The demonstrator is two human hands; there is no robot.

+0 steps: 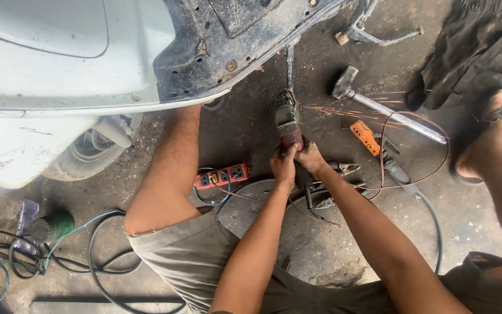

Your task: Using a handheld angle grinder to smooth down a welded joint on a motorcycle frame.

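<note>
Head view looked straight down at both of my hands wrapped around the angle grinder (289, 125). My left hand (284, 166) had its grip closed tight round the rear of the grinder's body, and my right hand (311, 158) was closed just beside it, touching it, so the two together steadied the tool against kick. I kept the grinder pointing away from me, its disc end up against the thin metal rod (290, 68) that hung down from the dark underside (233, 40) of the pale scooter body (59, 64); the disc itself I could not make out.

Sparks (350, 111) streamed off to the right of my grip, away from my legs, towards the hammer (379, 104) lying on the floor (321, 250). Just right of my grip lay an orange-handled tool (366, 136) and, nearer, a pair of pliers (344, 168). Left of my grip sat a red power strip (223, 176), close enough for the cable to reach.

The grinder looked worn: a dull reddish, grimy casing with a darker head, dusted like my fingers.
</note>
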